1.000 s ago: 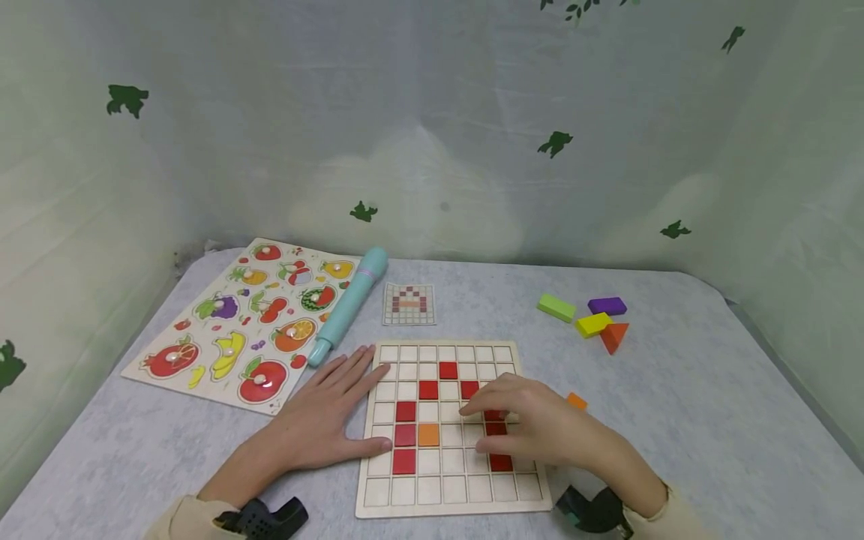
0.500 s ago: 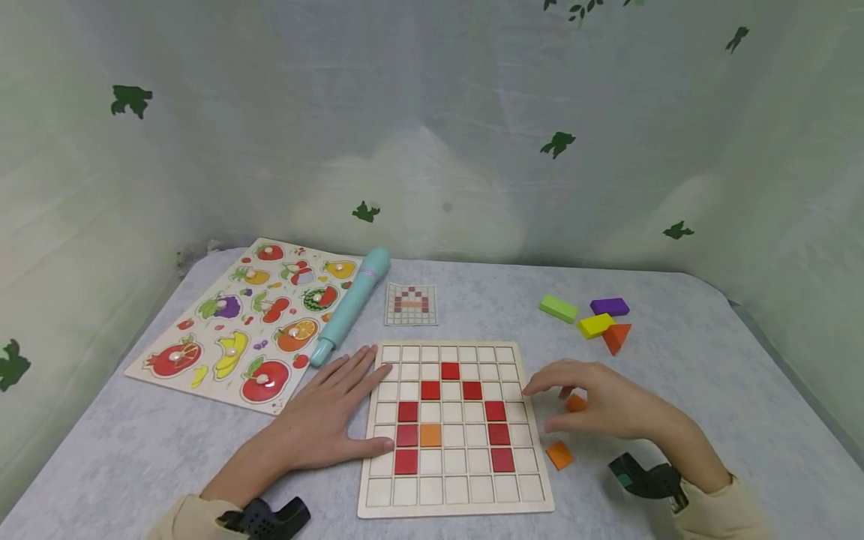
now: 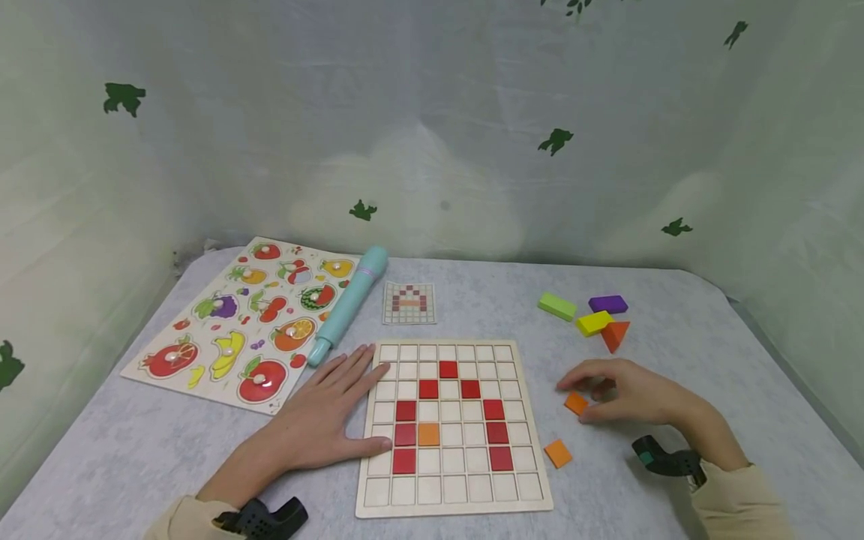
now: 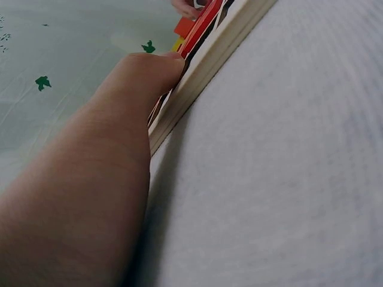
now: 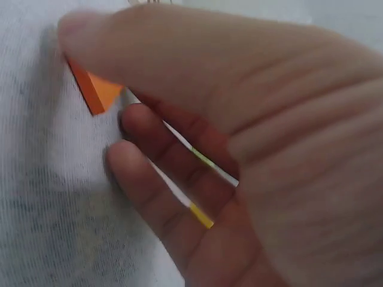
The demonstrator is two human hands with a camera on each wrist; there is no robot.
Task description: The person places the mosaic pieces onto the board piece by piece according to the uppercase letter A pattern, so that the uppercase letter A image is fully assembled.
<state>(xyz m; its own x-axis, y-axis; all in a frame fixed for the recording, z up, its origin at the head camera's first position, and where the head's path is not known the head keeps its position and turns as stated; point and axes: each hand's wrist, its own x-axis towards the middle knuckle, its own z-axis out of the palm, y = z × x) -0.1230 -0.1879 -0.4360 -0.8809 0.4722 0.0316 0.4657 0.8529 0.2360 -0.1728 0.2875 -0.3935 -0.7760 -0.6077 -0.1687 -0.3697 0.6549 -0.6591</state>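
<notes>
A square wooden grid board (image 3: 454,514) lies on the table with several red tiles (image 3: 496,433) and one orange tile (image 3: 428,434) in its cells. My left hand (image 3: 331,420) rests spread on the board's left edge, its thumb (image 4: 170,60) on the border. To the board's right, my right hand (image 3: 628,394) is around a loose orange square tile (image 3: 576,403) lying on the cloth. The thumb (image 5: 90,36) overlaps that tile's near edge, while the index fingertip is slightly apart in the head view. Another orange square tile (image 3: 558,454) lies nearer the front.
Green (image 3: 557,307), purple (image 3: 608,304) and yellow blocks (image 3: 595,323) lie back right with an orange triangle (image 3: 615,336). A small pattern card (image 3: 409,304) sits behind the board. At left are a fruit puzzle board (image 3: 223,315) and a teal stick (image 3: 347,307).
My right hand has moved from over the board to the right, down to the loose orange tile. The second loose orange tile has come into view. My left hand stays in place.
</notes>
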